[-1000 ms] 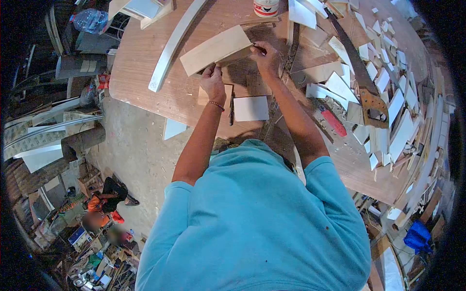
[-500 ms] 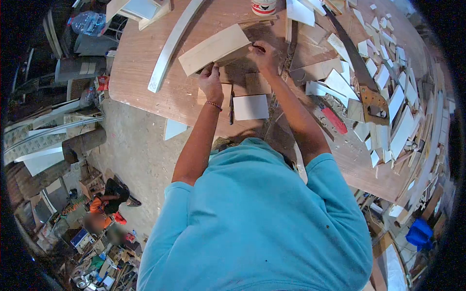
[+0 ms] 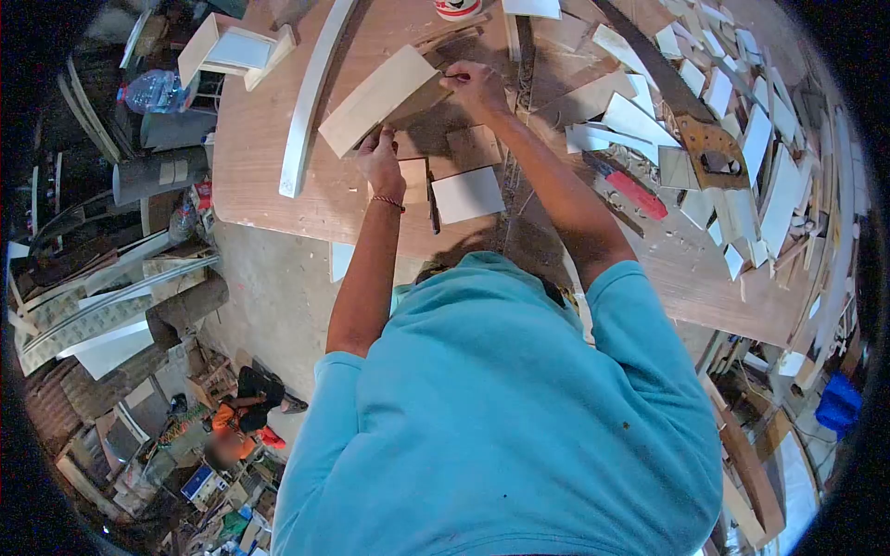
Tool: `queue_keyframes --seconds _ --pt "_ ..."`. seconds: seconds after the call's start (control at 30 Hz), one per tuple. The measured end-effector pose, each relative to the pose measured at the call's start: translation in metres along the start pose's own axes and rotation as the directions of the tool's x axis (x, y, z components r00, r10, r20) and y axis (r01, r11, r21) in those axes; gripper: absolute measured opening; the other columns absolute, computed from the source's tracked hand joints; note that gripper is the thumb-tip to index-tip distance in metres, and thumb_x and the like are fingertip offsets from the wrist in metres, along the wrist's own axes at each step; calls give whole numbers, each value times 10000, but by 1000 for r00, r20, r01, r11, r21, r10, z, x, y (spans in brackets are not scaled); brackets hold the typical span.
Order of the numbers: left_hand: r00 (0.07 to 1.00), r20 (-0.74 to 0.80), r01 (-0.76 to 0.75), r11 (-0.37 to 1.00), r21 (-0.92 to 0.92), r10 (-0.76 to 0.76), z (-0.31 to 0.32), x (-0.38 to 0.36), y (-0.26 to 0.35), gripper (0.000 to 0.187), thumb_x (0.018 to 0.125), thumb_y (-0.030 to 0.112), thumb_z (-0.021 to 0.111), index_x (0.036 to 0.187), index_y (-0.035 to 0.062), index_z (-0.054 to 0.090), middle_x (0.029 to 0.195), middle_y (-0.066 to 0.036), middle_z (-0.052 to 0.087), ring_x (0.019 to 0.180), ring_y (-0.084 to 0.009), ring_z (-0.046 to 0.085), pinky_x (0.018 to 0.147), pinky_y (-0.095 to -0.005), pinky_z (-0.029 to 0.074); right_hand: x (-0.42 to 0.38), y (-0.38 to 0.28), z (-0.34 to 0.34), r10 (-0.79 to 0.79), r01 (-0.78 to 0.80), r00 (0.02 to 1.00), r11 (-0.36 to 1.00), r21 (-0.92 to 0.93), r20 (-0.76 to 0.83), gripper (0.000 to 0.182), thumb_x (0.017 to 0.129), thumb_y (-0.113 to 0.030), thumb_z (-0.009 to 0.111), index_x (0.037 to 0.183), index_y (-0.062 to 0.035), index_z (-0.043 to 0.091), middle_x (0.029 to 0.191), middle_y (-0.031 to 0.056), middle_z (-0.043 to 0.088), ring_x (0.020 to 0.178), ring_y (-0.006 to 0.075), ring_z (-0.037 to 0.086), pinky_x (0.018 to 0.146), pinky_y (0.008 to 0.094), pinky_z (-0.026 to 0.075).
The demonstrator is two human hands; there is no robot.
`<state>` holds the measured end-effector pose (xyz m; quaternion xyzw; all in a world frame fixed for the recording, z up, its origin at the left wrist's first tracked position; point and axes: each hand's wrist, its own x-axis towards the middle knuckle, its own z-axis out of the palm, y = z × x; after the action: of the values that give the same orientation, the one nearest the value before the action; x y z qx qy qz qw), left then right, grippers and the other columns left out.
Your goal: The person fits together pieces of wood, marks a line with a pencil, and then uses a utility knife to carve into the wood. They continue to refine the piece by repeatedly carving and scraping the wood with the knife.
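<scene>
A pale wooden board piece, box-like with a thin edge, is held tilted above the workbench. My left hand grips its lower edge, fingers closed with the tips tucked underneath. At the board's right end my right hand is closed in a pinch. A small dark thing shows at those fingertips, too small to name. Below the hands lie a white rectangular panel, a dark pen-like stick and a small light wood block.
A handsaw and a red-handled tool lie right, among many white and wooden offcuts. A long curved white strip and a small wooden box frame lie left. A white tub stands behind. Another person sits lower left.
My view has turned a little, so the bench scene is shifted and rotated. The board is tilted more steeply in view, with both hands still at it.
</scene>
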<state>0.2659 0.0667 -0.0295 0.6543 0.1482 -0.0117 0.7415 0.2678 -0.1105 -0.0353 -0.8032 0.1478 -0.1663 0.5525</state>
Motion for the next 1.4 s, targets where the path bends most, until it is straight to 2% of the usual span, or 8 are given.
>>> queue_keyframes --seconds 0.27,0.37,0.53,0.67,1.2,1.33,1.37,1.4 --pt "989 130 74 997 -22 -71 -8 -20 2 113 769 98 590 840 10 589 680 9 535 574 -52 454 515 -187 367 -23 0 -32 38 -36 998 999 -40 44 210 667 -196 645 827 -61 638 747 93 620 758 204 584 693 318 445" --pt "938 344 58 998 -16 -50 -11 -33 16 120 778 102 568 857 14 585 726 -5 558 632 -65 504 574 -198 418 -37 13 -44 109 -105 990 993 -52 84 236 673 -205 639 853 -53 636 760 92 623 722 196 591 687 310 451" --pt "804 549 241 969 51 -229 -16 -44 30 166 779 87 544 924 10 571 830 -42 590 732 -118 570 663 -249 473 -72 6 -70 392 -406 914 868 287 108 216 734 -169 604 869 -1 620 756 95 621 596 144 586 538 255 476" --pt "699 654 331 941 64 -290 -14 -54 34 185 779 67 540 953 11 569 849 -54 597 741 -136 580 658 -260 483 -107 -14 -96 364 -360 929 847 392 68 213 780 -158 563 897 16 601 748 70 608 621 132 581 525 230 479" --pt "605 718 360 923 138 -343 -7 -100 35 109 745 37 574 851 21 597 781 -28 594 673 -108 559 628 -240 471 -200 -34 -132 429 -400 901 759 514 67 162 764 -122 584 893 -25 565 733 11 540 607 79 500 515 216 428" --pt "634 765 -210 977 32 111 -2 -135 27 147 724 -3 554 865 17 592 808 -63 599 693 -155 575 632 -272 474 -206 -30 -142 531 -518 831 635 573 164 180 819 -180 521 872 -9 544 674 25 535 570 98 511 490 220 425" --pt "613 744 -455 889 59 265 -4 -146 20 178 714 -24 541 877 25 591 809 -79 598 695 -187 583 635 -285 475 -207 -22 -145 562 -587 781 511 628 273 205 824 -209 517 881 -13 539 676 33 545 574 107 525 497 225 432" --pt "443 844 -725 675 139 302 -7 -161 36 239 702 -11 534 924 60 582 860 -100 577 755 -248 578 670 -305 474 -206 -39 -148 642 -647 717 469 601 271 226 804 -227 532 859 -10 557 707 52 573 589 112 542 510 238 445"
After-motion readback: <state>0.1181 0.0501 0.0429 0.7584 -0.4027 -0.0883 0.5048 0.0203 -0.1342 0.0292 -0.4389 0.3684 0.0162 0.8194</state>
